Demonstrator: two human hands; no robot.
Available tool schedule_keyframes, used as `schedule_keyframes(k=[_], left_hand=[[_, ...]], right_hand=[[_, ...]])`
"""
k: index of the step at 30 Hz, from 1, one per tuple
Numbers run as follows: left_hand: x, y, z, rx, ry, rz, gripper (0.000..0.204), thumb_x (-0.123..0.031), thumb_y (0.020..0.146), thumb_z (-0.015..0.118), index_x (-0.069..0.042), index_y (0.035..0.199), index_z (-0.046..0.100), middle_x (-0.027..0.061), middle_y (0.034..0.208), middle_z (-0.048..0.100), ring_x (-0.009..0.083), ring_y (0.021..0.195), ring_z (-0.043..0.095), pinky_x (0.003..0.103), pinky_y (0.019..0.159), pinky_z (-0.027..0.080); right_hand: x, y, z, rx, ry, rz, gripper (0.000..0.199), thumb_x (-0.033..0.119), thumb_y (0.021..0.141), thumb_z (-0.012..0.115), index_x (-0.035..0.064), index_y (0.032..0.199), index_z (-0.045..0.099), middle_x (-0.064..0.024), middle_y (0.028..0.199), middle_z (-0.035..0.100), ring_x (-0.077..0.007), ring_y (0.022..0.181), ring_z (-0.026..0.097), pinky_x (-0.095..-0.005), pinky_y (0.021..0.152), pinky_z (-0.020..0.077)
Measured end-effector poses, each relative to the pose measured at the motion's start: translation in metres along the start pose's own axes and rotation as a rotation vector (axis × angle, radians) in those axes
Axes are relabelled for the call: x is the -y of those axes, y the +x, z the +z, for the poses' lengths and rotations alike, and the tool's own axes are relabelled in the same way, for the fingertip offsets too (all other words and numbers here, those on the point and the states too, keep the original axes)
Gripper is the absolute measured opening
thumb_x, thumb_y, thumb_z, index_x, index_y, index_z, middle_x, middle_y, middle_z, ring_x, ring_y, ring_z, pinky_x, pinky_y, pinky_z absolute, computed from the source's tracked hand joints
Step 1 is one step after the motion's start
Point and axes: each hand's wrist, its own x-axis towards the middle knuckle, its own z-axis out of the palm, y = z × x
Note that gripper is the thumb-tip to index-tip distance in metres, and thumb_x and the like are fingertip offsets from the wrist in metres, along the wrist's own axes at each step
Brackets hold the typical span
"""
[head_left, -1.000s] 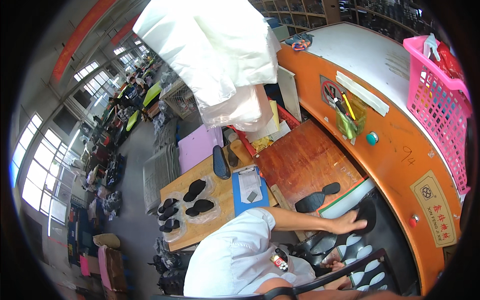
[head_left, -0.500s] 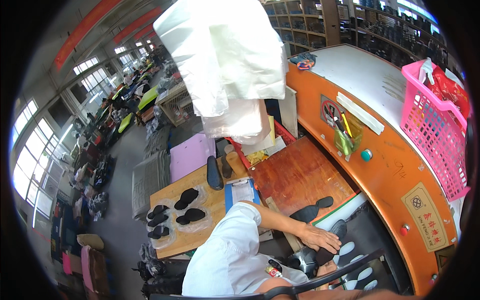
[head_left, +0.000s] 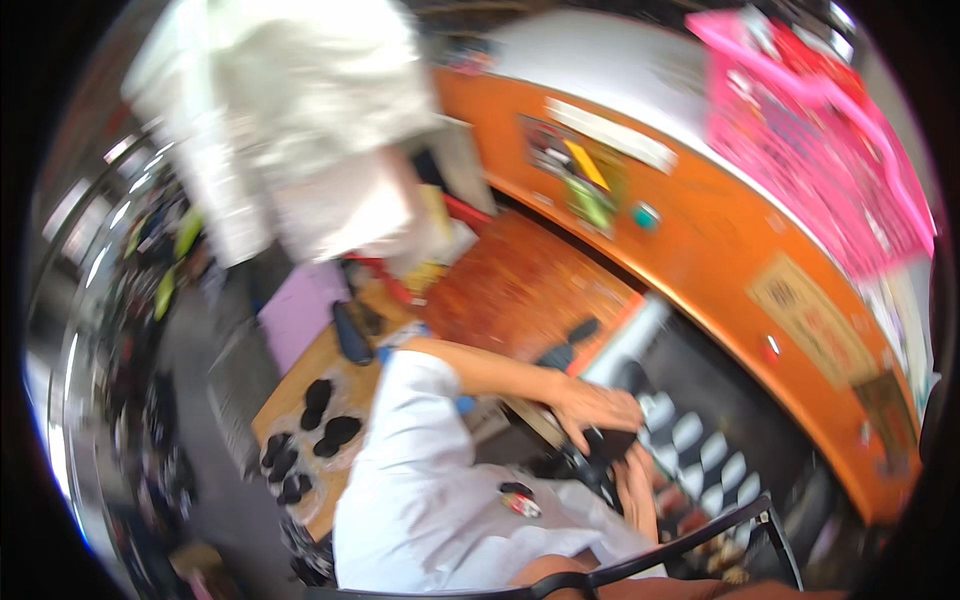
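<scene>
My left hand [head_left: 595,410] reaches across from the left, its fingers curled over the top of a dark brown piece [head_left: 612,443] that looks like an insole. Below it, my right hand [head_left: 636,487] has its fingers at the lower side of the same piece; blur hides the exact grip. A black rounded machine part [head_left: 580,460] stands close against the piece. Just right of my hands, several pale insole shapes [head_left: 687,430] lie in rows on a dark surface. A dark sole [head_left: 630,376] rests above my left fingers, and another dark sole [head_left: 570,345] lies on the reddish board.
An orange machine housing [head_left: 700,240] curves along the right, with a pink basket [head_left: 790,150] on top. Black insole pairs [head_left: 340,432] in clear plastic lie on the wooden table [head_left: 285,400]. White plastic sheets [head_left: 290,90] hang at the upper left. The reddish board [head_left: 520,285] lies ahead.
The view has swung, shifting the scene leftward and blurring it. My left hand, earlier flat with fingers stretched toward the grey sole, now curls at the dark piece; my right hand shows more clearly.
</scene>
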Motion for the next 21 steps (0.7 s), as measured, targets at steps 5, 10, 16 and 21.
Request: schedule_keyframes(k=[5,10,16,21], left_hand=[[0.006,-0.003,-0.005,0.093,-0.053,-0.205,0.096,-0.028,0.071,0.088,0.008,0.149,0.044,0.028,0.151,0.05,0.0463,0.144,0.044,0.056,0.124,0.032],[-0.005,0.016,-0.006,-0.052,-0.18,-0.514,0.063,-0.016,0.084,0.077,0.0,0.142,0.058,0.0223,0.144,0.06,0.039,0.14,0.052,0.048,0.121,0.039],[-0.011,0.032,-0.027,-0.76,-0.502,-0.897,0.033,-0.026,0.104,0.067,0.003,0.119,0.069,0.0031,0.113,0.073,0.0123,0.103,0.062,0.031,0.092,0.051],[-0.004,0.029,-0.052,-1.111,-0.364,-0.883,0.032,-0.029,0.107,0.065,0.002,0.104,0.072,0.0022,0.097,0.072,0.0096,0.089,0.062,0.029,0.081,0.051]], right_hand=[[-0.005,0.004,-0.001,-0.031,0.169,0.081,0.026,0.01,0.107,0.055,0.0018,0.127,0.069,-0.0043,0.118,0.073,-0.0142,0.103,0.068,-0.0317,0.09,0.0536],[-0.003,-0.006,0.01,-0.07,0.079,0.023,0.028,0.019,0.111,0.052,0.0009,0.122,0.07,-0.0051,0.108,0.074,-0.0126,0.092,0.068,-0.0278,0.081,0.0542],[0.014,-0.016,0.029,-0.219,-0.521,-0.131,0.029,0.02,0.107,0.063,-0.0058,0.12,0.067,-0.0079,0.097,0.077,-0.012,0.083,0.067,-0.0276,0.076,0.0541],[0.042,-0.033,0.044,-0.509,-0.931,-0.558,0.03,0.01,0.095,0.075,-0.0055,0.119,0.067,-0.0151,0.103,0.074,-0.0263,0.087,0.069,-0.0362,0.077,0.0554]])
